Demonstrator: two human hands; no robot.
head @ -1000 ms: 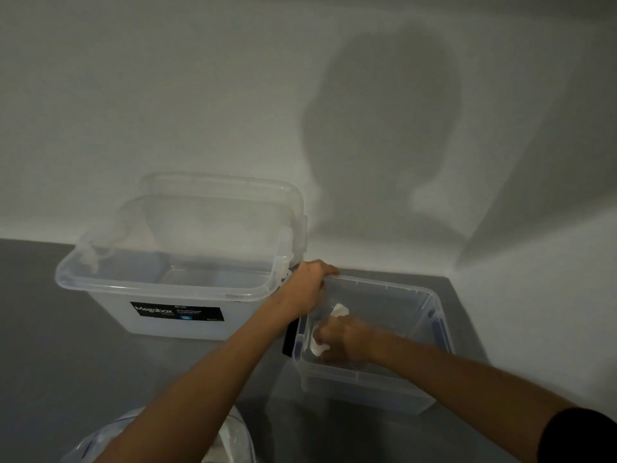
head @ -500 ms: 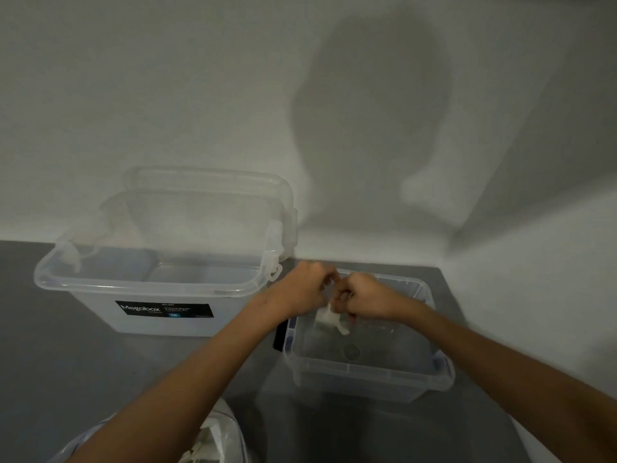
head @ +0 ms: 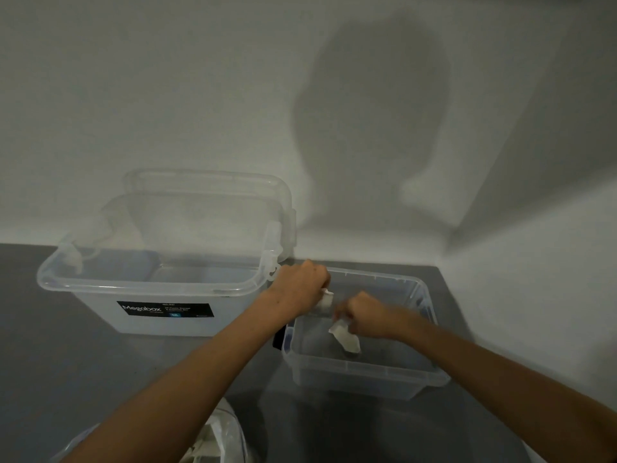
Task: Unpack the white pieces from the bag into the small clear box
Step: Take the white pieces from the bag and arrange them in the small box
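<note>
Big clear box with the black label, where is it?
The big clear plastic box sits left on the grey table, beside the small clear box.

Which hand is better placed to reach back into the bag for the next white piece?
Probably the left hand: the bag lies right under its forearm, while the right hand is farther over the small clear box. Both hold white pieces to drop first.

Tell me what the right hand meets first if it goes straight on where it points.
Probably the upper white piece held by the left hand, then that hand. The right hand, gripping the lower white piece, points left over the small clear box; depth is unclear.
</note>
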